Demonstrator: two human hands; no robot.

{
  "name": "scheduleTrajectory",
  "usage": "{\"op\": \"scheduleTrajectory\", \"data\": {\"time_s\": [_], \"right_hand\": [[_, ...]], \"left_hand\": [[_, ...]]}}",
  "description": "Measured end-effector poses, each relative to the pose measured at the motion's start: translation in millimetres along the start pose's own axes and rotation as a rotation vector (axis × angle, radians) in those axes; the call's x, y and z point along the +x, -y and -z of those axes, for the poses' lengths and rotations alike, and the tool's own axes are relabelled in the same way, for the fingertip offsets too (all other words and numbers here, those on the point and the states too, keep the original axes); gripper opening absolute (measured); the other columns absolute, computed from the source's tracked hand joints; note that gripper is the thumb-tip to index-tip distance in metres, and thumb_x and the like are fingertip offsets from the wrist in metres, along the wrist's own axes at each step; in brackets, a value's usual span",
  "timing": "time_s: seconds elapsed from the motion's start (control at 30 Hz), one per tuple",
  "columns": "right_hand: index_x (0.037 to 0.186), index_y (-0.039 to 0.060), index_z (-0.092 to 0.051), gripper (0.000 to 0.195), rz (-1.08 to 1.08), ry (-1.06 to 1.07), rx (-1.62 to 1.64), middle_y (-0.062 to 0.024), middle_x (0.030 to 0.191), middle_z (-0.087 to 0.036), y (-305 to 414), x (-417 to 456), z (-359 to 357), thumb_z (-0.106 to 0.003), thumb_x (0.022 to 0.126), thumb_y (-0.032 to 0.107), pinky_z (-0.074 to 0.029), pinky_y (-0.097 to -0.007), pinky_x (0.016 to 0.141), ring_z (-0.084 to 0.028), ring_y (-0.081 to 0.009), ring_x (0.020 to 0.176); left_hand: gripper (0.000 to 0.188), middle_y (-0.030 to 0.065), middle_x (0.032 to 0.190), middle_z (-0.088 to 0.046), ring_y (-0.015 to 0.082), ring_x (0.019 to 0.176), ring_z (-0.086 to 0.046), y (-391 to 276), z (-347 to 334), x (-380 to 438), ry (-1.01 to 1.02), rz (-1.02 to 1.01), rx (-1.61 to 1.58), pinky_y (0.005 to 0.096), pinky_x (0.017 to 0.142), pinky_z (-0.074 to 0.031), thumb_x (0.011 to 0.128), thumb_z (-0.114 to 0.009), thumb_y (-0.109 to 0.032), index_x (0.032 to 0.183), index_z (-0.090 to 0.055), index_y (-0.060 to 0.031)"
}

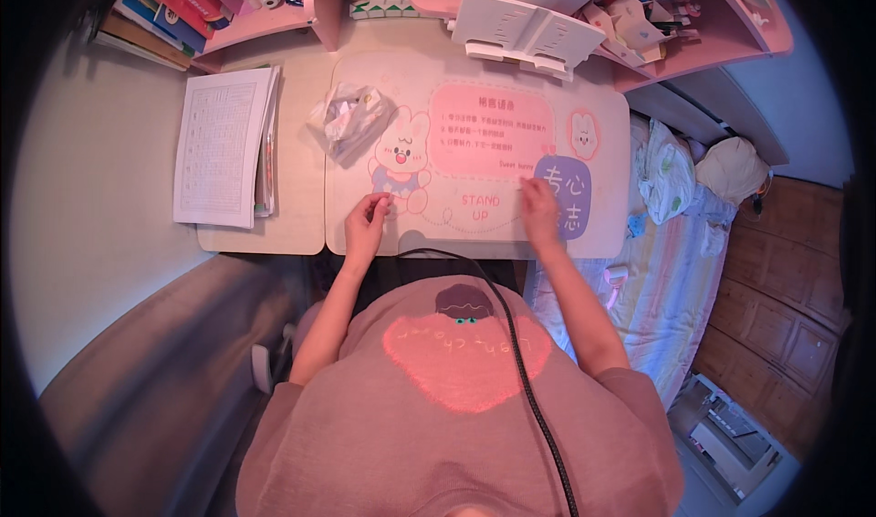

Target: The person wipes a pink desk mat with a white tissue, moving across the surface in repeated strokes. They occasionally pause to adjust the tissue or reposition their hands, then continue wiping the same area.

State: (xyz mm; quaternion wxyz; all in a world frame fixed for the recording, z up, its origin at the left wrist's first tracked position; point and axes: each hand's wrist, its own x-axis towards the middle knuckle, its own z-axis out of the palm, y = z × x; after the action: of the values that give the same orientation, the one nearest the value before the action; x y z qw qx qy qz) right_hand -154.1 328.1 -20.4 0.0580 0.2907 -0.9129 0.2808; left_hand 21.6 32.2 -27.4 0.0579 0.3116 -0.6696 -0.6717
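Observation:
My left hand (368, 221) rests at the desk's near edge, its fingers loosely curled beside the printed bunny on the pale desk mat (472, 209). Nothing shows in it. My right hand (539, 210) is over the mat's right part, by the printed blue square (576, 175); its fingers are bent down and slightly blurred, and whether they hold anything is hidden. A crumpled clear plastic bag (350, 123) with small things inside lies at the mat's upper left, beyond my left hand.
A stack of printed papers (222, 147) lies at the left. A white book stand (527, 34) stands at the back, under a pink shelf (712, 45) with pens. Books (178, 10) fill the left shelf. A black braided cable (513, 325) runs over my shirt. A bed (657, 298) is at the right.

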Motion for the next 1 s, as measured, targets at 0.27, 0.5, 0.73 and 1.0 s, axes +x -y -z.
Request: {"op": "scheduleTrajectory", "data": {"time_s": [0.27,0.5,0.73,1.0], "right_hand": [[0.107,0.0024,-0.069,0.028,-0.121,0.045,0.264,-0.0117,0.091,-0.059,54,-6,-22,-0.062,0.081,-0.004,-0.050,-0.0342,0.068,-0.060,-0.0255,0.080],[0.105,0.0037,-0.070,0.022,-0.209,-0.016,0.174,-0.0128,0.087,-0.060,15,32,-8,-0.063,0.083,0.001,-0.049,-0.0357,0.066,-0.062,-0.0291,0.075],[0.111,0.0029,-0.067,0.028,-0.194,0.185,0.308,-0.0144,0.086,-0.059,57,-10,-15,-0.062,0.083,-0.001,-0.050,-0.0395,0.069,-0.062,-0.0320,0.078],[0.121,0.0035,-0.060,0.038,0.002,0.498,0.114,-0.0138,0.095,-0.060,58,5,2,-0.060,0.084,0.000,-0.051,-0.0420,0.074,-0.062,-0.0339,0.086]], "left_hand": [[0.025,0.0059,0.096,-0.070,0.0105,0.083,-0.063,-4,-4,0,-0.015,-0.015,-0.003,0.0237,0.074,-0.050,0.097,-0.057,-0.018,0.111,-0.065,0.0007],[0.024,0.0058,0.097,-0.070,0.0105,0.082,-0.063,-2,-4,-6,-0.029,-0.018,-0.008,0.0238,0.074,-0.050,0.097,-0.057,-0.018,0.111,-0.065,0.0004],[0.026,0.0036,0.101,-0.069,0.0091,0.082,-0.061,6,-1,-7,-0.044,-0.013,-0.062,0.0216,0.072,-0.047,0.098,-0.057,-0.021,0.113,-0.064,-0.0019],[0.020,0.0042,0.091,-0.070,0.0080,0.078,-0.062,1,-6,-4,-0.081,-0.038,-0.008,0.0227,0.072,-0.050,0.096,-0.058,-0.014,0.107,-0.066,0.0009]]}}
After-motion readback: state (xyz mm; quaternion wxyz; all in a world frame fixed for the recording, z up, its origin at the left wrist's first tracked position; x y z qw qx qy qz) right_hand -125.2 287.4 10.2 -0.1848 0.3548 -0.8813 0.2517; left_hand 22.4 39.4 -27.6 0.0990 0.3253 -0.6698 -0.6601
